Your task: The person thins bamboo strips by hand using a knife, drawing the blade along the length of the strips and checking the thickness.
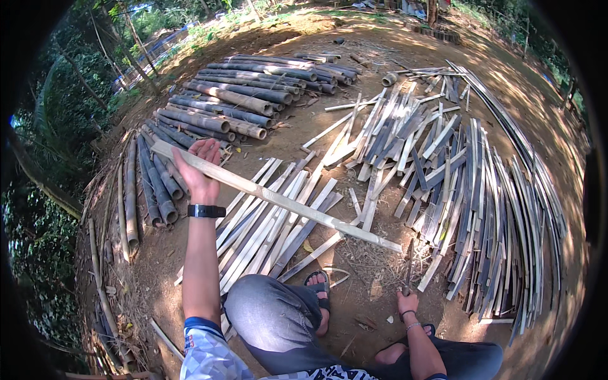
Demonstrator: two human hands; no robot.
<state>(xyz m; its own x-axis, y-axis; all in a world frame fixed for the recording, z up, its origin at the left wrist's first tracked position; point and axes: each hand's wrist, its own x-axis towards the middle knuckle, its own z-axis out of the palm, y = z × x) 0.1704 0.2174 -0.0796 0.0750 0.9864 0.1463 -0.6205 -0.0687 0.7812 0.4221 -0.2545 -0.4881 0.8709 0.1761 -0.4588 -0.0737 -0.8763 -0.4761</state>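
My left hand [201,174] is raised at the left and grips a long, pale split bamboo strip [288,204] near its upper end. The strip slants down to the right across the middle of the view, its far end above the ground in front of my right hand. My right hand [407,302], low at the right beside my knee, is closed round the handle of a narrow dark-bladed knife [411,263]. The blade points up and away from me, near the strip's lower end but apart from it.
Split strips [269,218] lie in a pile before my feet. A larger heap of strips [487,215] spreads at the right. Whole bamboo poles [234,98] are stacked at the far left, with more poles [158,190] nearer. Shavings [373,266] litter the dirt.
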